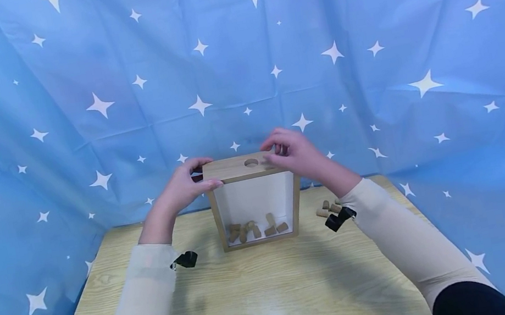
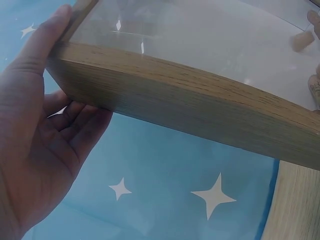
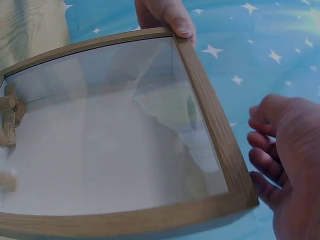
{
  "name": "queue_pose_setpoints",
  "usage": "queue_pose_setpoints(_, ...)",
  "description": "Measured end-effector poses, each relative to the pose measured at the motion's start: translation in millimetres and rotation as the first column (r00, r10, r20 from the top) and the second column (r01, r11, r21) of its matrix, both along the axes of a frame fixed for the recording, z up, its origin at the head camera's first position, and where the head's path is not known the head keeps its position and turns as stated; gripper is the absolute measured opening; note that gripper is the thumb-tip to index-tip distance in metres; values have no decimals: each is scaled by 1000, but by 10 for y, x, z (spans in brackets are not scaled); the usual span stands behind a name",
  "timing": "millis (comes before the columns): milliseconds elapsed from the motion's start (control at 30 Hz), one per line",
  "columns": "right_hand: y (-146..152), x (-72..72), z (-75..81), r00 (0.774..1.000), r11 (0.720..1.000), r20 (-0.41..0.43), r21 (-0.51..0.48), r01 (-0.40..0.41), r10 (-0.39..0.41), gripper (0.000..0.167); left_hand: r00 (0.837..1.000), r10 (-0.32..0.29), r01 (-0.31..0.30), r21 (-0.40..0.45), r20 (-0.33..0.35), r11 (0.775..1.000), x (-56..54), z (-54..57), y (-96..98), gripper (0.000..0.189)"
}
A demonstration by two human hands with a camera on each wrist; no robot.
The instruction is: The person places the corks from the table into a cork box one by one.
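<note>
Box (image 1: 230, 169): on table (image 1: 237, 305), at 12 o'clock
Box corks (image 1: 243, 235): inside, at 6 o'clock
Loose corks (image 1: 322, 212): on table, box's 3 o'clock

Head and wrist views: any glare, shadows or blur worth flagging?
Head: white glare spot on the table at the bottom edge, soft shadows either side of it. Left wrist: small bright glints on the clear panel, one brown piece blurred at upper right. Right wrist: patchy reflections across the panel, a blurred piece at the left edge.
</note>
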State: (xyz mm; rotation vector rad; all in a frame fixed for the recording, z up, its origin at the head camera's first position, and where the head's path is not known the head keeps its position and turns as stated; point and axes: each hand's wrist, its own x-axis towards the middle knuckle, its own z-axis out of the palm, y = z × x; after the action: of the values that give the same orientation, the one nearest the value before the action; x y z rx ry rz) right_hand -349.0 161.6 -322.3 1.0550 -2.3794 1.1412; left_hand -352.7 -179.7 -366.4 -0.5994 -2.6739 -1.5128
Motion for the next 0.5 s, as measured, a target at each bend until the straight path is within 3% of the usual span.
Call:
queue_pose_setpoints(333, 420, 91, -192, 991, 982, -78, -165, 91, -105, 7, 1000, -13, 13, -7, 2, 1000, 22, 6, -4, 80)
queue_pose_setpoints(500, 648, 129, -351, 982, 969, -47, -181, 170, -181, 7, 1000, -16, 16, -5, 6, 1000, 29, 19, -4, 81)
